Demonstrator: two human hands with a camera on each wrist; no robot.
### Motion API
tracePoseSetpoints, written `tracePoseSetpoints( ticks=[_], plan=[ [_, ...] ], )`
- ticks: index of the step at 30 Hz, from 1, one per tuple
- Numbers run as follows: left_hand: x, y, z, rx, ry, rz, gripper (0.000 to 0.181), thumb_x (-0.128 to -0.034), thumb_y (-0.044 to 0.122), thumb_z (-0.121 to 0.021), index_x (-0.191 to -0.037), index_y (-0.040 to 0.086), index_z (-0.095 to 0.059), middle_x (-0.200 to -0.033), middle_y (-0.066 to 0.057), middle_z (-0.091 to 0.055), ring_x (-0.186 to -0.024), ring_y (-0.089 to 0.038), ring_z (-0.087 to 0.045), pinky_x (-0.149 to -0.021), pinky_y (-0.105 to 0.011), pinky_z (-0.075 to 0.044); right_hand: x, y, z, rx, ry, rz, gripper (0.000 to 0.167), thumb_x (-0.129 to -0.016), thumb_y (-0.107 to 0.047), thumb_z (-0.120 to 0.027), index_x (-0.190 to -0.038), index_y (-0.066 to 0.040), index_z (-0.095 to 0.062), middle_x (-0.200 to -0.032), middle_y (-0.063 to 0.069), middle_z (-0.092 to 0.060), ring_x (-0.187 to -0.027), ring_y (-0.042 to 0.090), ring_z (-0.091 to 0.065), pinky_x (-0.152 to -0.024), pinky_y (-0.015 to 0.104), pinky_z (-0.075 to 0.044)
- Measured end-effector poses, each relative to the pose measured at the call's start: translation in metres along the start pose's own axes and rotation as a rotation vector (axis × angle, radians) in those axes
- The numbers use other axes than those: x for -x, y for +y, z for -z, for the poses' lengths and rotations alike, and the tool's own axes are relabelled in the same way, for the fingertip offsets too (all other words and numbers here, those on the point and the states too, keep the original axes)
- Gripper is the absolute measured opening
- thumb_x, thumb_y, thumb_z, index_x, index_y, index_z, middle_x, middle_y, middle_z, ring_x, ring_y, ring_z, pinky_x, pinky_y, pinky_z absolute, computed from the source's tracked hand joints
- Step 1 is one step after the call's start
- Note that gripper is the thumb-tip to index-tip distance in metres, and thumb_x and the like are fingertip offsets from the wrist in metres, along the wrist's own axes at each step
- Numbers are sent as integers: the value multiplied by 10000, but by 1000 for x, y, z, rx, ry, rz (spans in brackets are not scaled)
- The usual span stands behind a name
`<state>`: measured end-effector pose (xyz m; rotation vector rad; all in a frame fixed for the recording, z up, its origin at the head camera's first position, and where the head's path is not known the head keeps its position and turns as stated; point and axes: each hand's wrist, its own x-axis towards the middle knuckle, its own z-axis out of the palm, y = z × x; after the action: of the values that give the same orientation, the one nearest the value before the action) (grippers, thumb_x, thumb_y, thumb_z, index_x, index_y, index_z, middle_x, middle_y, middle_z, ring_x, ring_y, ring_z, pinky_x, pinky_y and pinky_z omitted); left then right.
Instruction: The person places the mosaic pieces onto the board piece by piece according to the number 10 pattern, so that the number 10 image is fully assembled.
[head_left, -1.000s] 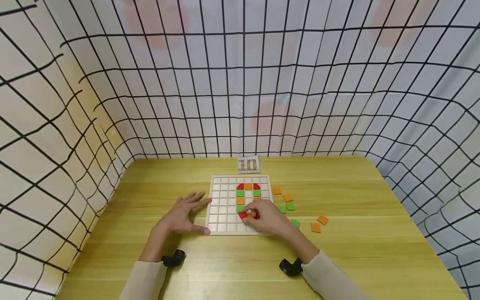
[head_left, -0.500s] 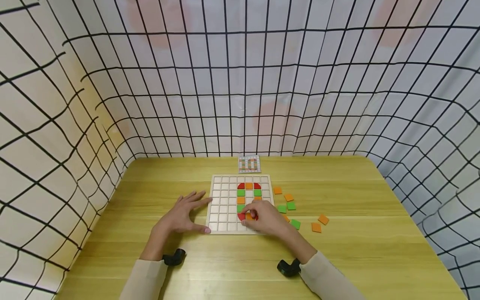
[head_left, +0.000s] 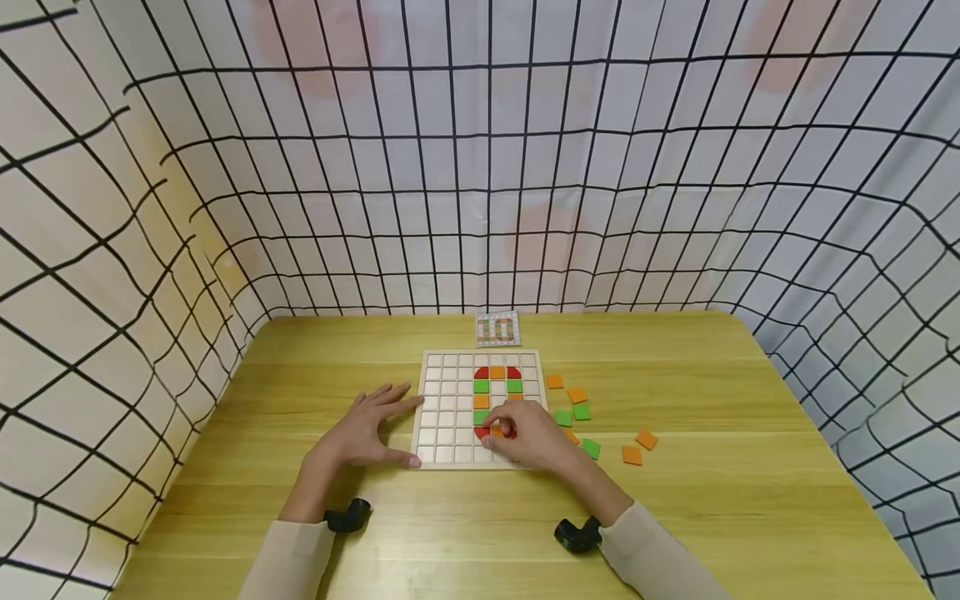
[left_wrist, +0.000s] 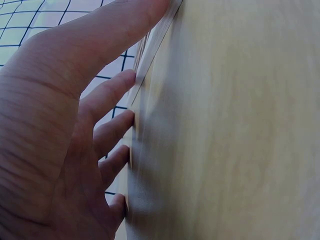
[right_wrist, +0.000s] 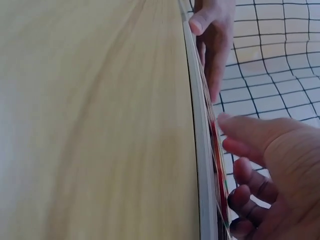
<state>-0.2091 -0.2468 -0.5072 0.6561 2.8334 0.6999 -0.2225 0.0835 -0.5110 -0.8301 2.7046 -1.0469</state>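
Observation:
A pale gridded board lies on the table, with red, green and orange tiles forming a ring in its right half. At the ring's lower left corner, the thumb and index finger of my right hand pinch a red rounded-corner tile that sits at its cell. This hand covers part of the ring's lower right. Spread wide, my left hand rests at the board's left edge, thumb at the lower corner and fingers straight. The left wrist view shows its thumb and index finger touching the board's side.
Loose orange tiles and green tiles lie right of the board; more orange tiles lie farther right. A small pattern card lies behind the board. White curtain with a black grid surrounds the table's back and sides.
The red tile, tilted between my right fingers a second ago, has come down into the ring's lower left cell. My right fingers stay at it. My left hand has not moved.

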Motion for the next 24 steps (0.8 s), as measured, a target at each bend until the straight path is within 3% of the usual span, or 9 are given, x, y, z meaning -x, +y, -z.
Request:
tracePoseSetpoints(
  ticks=[11, 24],
  plan=[
    [0, 1, 1, 1, 1, -4, 1017, -710, 690, -831, -1565, 281, -463, -1700, -120, -280, -1573, -451, -189, -1216, -759, -73, 10, 34, 31, -107, 88, -85, 183, -920, -264, -792, -1070, -161, -770, -723, -50, -536, -638, 97, -453, -588, 223, -375],
    [1, 2, 1, -2, -7, 10, 1012, -702, 690, -834, -1560, 297, -468, -1701, -117, -279, -1575, -444, -189, -1224, -749, -78, 26, 76, 75, -23, 166, -201, 213, -948, -260, -764, -1120, -136, -750, -767, -1, -547, -673, 160, -473, -632, 270, -389]
  ],
)
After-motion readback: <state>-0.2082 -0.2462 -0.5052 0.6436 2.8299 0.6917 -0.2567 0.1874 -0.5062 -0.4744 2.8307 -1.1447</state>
